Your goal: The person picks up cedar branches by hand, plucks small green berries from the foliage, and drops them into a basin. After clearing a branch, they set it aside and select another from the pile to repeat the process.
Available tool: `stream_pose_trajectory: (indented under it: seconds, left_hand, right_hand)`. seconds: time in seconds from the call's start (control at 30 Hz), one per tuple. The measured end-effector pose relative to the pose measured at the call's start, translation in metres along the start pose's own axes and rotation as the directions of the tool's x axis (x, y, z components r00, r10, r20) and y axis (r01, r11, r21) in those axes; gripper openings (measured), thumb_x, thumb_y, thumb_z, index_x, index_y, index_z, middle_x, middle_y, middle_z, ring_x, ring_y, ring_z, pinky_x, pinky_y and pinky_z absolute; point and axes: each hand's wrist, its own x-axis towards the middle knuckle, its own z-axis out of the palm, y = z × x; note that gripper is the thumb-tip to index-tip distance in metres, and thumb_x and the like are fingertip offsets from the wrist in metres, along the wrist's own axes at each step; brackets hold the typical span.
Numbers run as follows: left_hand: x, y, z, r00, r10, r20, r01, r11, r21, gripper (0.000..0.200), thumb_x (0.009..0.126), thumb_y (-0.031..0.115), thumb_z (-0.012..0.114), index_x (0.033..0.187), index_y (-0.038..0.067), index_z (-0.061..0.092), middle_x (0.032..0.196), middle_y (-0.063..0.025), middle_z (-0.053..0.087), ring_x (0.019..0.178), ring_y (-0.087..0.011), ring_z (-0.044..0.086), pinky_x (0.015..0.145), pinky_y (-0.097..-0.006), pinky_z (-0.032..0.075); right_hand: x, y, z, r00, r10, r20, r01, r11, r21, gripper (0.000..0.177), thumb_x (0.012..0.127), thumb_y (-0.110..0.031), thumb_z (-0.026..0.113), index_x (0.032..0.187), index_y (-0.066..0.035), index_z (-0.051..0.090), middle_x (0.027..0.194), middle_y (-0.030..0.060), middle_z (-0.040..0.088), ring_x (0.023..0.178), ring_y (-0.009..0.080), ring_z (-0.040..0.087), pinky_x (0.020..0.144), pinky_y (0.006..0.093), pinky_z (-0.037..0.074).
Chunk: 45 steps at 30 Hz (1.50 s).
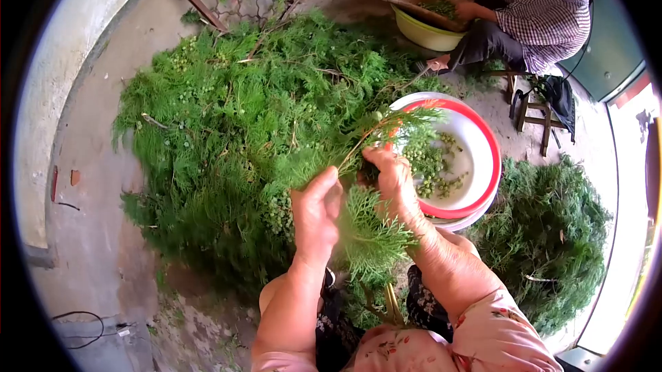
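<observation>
My left hand (317, 213) is closed, thumb and fingers pinching the brown stem of an arborvitae branch (418, 118). The branch slants up to the right, its leafy tip over the white basin (477, 165) with a red rim. My right hand (389, 173) is at the basin's left edge, fingers curled in against the foliage; what they pinch is hidden. Small green cones (431, 165) lie in the basin's left and middle part. Below my hands, another flat green spray (372, 234) hangs between my forearms.
A big heap of cut branches (214, 131) spreads ahead and left. A smaller pile (545, 234) lies right. At the back right, a seated person (538, 20) works over a yellow-green tub (427, 33) and a woven tray (420, 0). A small wooden stool (534, 113) stands nearby.
</observation>
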Motion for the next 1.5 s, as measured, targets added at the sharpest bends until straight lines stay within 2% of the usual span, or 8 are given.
stream_pose_trajectory:
  seconds: [0.33, 0.5, 0.63, 0.9, 1.23, 1.3, 1.43, 1.5]
  left_hand:
    - [-0.007, -0.011, 0.005, 0.999, -0.044, 0.018, 0.043, 0.999, 0.021, 0.010, 0.076, 0.015, 0.069, 0.076, 0.007, 0.064, 0.068, 0.0017, 0.058, 0.049, -0.0067, 0.046, 0.041, -0.0213, 0.030]
    - [-0.011, -0.013, 0.011, 1.000, 0.023, 0.005, -0.023, 0.998, 0.051, 0.013, 0.075, 0.014, 0.070, 0.083, 0.007, 0.063, 0.072, 0.0020, 0.059, 0.050, -0.0057, 0.045, 0.041, -0.0206, 0.029]
    - [-0.003, -0.022, -0.007, 0.989, 0.135, 0.060, -0.145, 0.969, 0.199, 0.016, 0.076, 0.014, 0.070, 0.087, 0.006, 0.062, 0.075, 0.0019, 0.059, 0.057, -0.0056, 0.047, 0.041, -0.0199, 0.031]
    - [0.001, -0.007, -0.013, 0.979, 0.041, 0.198, -0.110, 0.930, 0.352, 0.029, 0.080, 0.009, 0.066, 0.106, 0.000, 0.061, 0.094, -0.0017, 0.064, 0.081, -0.0109, 0.057, 0.079, -0.0253, 0.044]
    - [0.013, -0.016, -0.020, 0.941, 0.308, 0.143, -0.339, 0.819, 0.463, 0.016, 0.081, 0.010, 0.069, 0.086, 0.001, 0.057, 0.066, 0.0012, 0.049, 0.055, -0.0081, 0.045, 0.049, -0.0233, 0.036]
    - [0.017, -0.025, -0.025, 0.938, 0.326, 0.119, -0.346, 0.855, 0.387, 0.013, 0.081, 0.007, 0.068, 0.083, 0.002, 0.056, 0.063, 0.0015, 0.048, 0.052, -0.0078, 0.043, 0.047, -0.0225, 0.033]
    - [0.012, -0.025, -0.019, 0.960, 0.236, 0.154, -0.266, 0.937, 0.226, 0.015, 0.079, 0.004, 0.068, 0.082, 0.004, 0.053, 0.064, 0.0021, 0.050, 0.051, -0.0059, 0.042, 0.045, -0.0200, 0.032]
    - [0.010, -0.031, -0.018, 0.940, 0.309, 0.145, -0.338, 0.900, 0.275, 0.018, 0.079, 0.003, 0.069, 0.087, 0.004, 0.053, 0.069, 0.0018, 0.052, 0.054, -0.0053, 0.044, 0.046, -0.0190, 0.034]
  right_hand:
    - [0.012, 0.009, 0.000, 0.890, 0.442, 0.117, -0.450, 0.891, 0.061, 0.015, 0.080, -0.012, 0.049, 0.082, -0.003, 0.061, 0.070, 0.0094, 0.060, 0.063, 0.0199, 0.058, 0.057, 0.0323, 0.045]
    - [0.007, 0.035, 0.008, 0.994, 0.106, 0.002, -0.104, 0.980, -0.169, 0.019, 0.085, -0.016, 0.050, 0.086, 0.000, 0.062, 0.070, 0.0088, 0.059, 0.062, 0.0158, 0.056, 0.056, 0.0310, 0.043]
    - [0.006, -0.017, -0.003, 0.760, 0.603, 0.242, -0.556, 0.411, 0.723, 0.023, 0.091, -0.018, 0.049, 0.094, 0.003, 0.059, 0.074, 0.0052, 0.060, 0.065, 0.0127, 0.053, 0.057, 0.0273, 0.043]
    - [0.008, -0.021, -0.004, 0.779, 0.553, 0.296, -0.615, 0.579, 0.535, 0.024, 0.091, -0.019, 0.048, 0.100, 0.000, 0.060, 0.081, 0.0097, 0.063, 0.065, 0.0158, 0.054, 0.061, 0.0291, 0.045]
    - [0.002, 0.002, 0.009, 0.984, 0.078, 0.160, -0.096, 0.989, 0.108, 0.020, 0.088, -0.019, 0.051, 0.098, -0.004, 0.060, 0.078, 0.0145, 0.056, 0.076, 0.0256, 0.055, 0.069, 0.0358, 0.044]
    - [0.014, -0.037, -0.014, 0.686, 0.557, 0.469, -0.692, 0.698, 0.184, 0.021, 0.082, -0.009, 0.053, 0.101, -0.003, 0.059, 0.086, 0.0177, 0.056, 0.080, 0.0327, 0.054, 0.073, 0.0390, 0.044]
    - [-0.007, 0.002, 0.010, 0.956, -0.288, 0.061, 0.291, 0.890, -0.351, 0.024, 0.074, -0.006, 0.056, 0.097, 0.000, 0.061, 0.087, 0.0193, 0.060, 0.079, 0.0343, 0.058, 0.070, 0.0407, 0.048]
    - [-0.011, 0.011, 0.021, 0.974, -0.225, -0.003, 0.212, 0.922, -0.323, 0.023, 0.074, -0.005, 0.055, 0.096, 0.000, 0.062, 0.089, 0.0189, 0.061, 0.081, 0.0341, 0.058, 0.073, 0.0400, 0.047]
